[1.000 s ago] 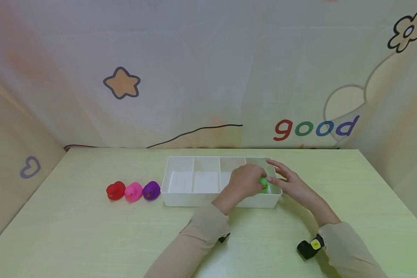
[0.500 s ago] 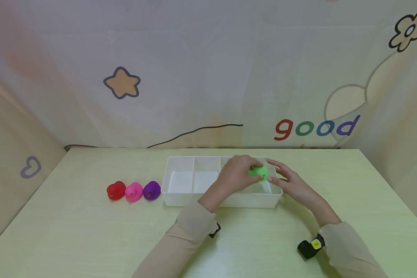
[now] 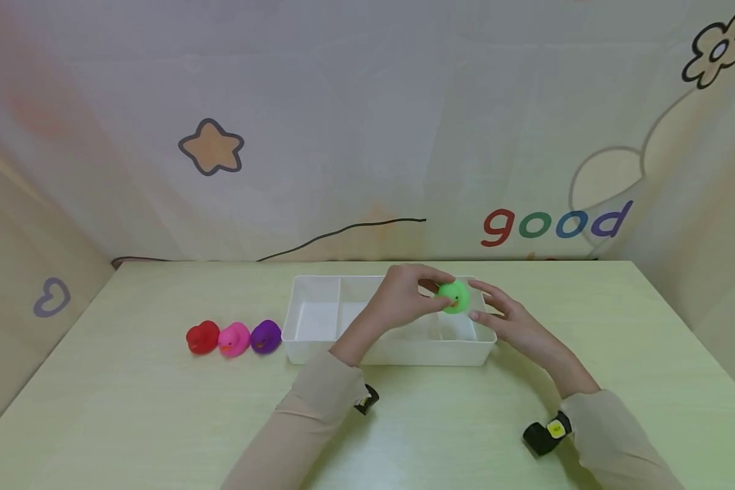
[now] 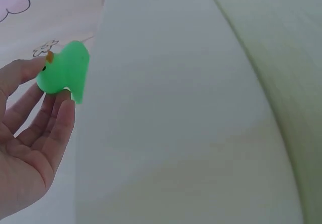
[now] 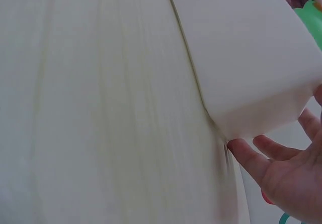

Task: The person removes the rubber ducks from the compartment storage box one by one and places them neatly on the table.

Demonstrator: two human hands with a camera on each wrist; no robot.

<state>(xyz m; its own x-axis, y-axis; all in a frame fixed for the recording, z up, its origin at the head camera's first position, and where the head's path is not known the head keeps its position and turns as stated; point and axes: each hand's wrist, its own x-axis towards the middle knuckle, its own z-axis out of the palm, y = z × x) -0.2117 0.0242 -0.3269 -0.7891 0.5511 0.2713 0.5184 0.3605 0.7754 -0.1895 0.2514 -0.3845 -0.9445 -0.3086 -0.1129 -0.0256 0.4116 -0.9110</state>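
Observation:
Between thumb and fingers, my left hand [image 3: 401,296] pinches a green rubber duck [image 3: 458,297] above the right end of a white divided box [image 3: 429,352]. In the left wrist view, the duck [image 4: 68,70] is clear of the box wall, its orange beak beside the thumb. My right hand [image 3: 517,327] holds the box's right end, with the thumb and a fingertip reaching over the rim. From the right wrist, other fingertips of this hand [image 5: 297,178] are seen against the outside of the end wall, low near the table. The left hand hides part of the middle compartments.
Left of the box, a red duck [image 3: 203,337], a pink duck [image 3: 234,339] and a purple duck [image 3: 266,336] sit in a row on the pale table [image 3: 128,408]. A printed curtain [image 3: 343,136] hangs behind the table's far edge.
My left hand has lifted the green duck up out of the rightmost compartment and slightly leftward. The right hand has stayed at the box's end; the three other ducks have not moved.

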